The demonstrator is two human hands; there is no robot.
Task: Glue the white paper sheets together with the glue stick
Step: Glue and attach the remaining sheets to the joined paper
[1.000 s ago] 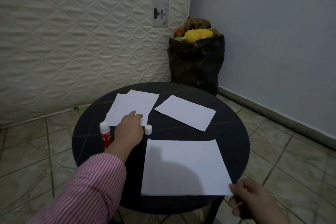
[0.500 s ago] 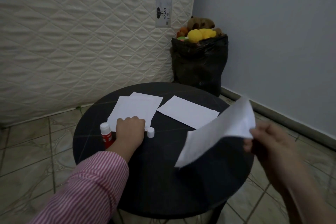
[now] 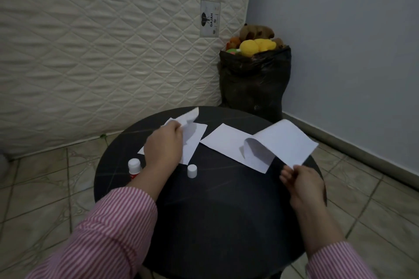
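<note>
Sheets: right hand (image 3: 303,184) pinches one (image 3: 286,142) above the table's (image 3: 222,210) right edge; left hand (image 3: 164,146) grips another (image 3: 188,121). Mattress label (image 3: 210,19) reads "GAJAH".

A round, dark, matte surface (image 3: 215,210) stands on a beige tiled floor (image 3: 40,188). Lying flat on it are a white rectangular paper sheet (image 3: 226,142) towards the far side, another white paper sheet (image 3: 192,140) at far left, a small white plastic cap (image 3: 192,170), and an upright red-and-white glue stick (image 3: 134,168).
</note>
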